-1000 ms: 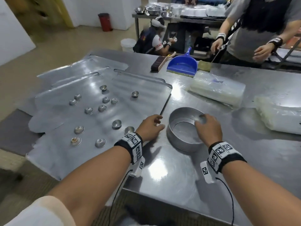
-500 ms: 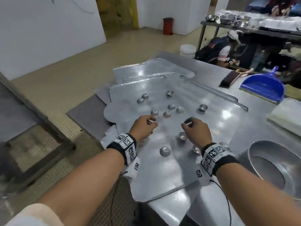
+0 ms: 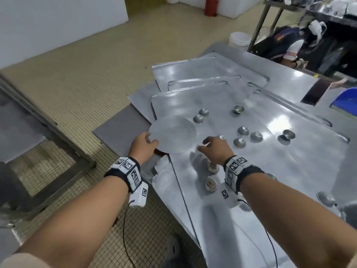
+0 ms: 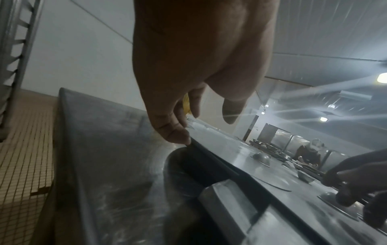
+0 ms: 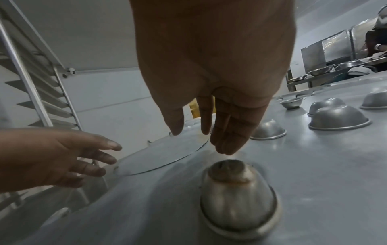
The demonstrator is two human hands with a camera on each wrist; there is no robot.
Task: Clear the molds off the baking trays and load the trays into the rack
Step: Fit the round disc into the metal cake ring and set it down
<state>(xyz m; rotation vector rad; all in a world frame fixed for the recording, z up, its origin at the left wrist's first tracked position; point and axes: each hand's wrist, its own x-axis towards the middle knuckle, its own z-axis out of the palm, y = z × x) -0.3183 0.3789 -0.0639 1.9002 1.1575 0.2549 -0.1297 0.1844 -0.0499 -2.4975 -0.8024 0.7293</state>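
Observation:
Several small metal dome molds [image 3: 243, 130] lie scattered on the top baking tray [image 3: 289, 171] of a stack on the steel table. One browned mold [image 5: 236, 195] sits right under my right wrist. A flat round metal disc [image 3: 173, 135] overhangs the tray's left edge. My left hand [image 3: 148, 142] reaches it with straight fingers [image 4: 178, 137] touching its rim, the thumb held off above. My right hand [image 3: 208, 146] hovers over the tray beside the disc [image 5: 159, 155], fingers straight and pointing down, holding nothing.
The tray rack [image 5: 41, 99] stands to the left, off the table's end; its base [image 3: 48, 122] shows on the tiled floor. A person [image 3: 289, 47] crouches at the back right by a white bucket [image 3: 240, 38]. A blue dustpan [image 3: 345, 99] lies at the table's far right.
My right hand left the round ring pan and both hands swept left across the molds. The left hand now touches the disc's rim, and my view has swung left.

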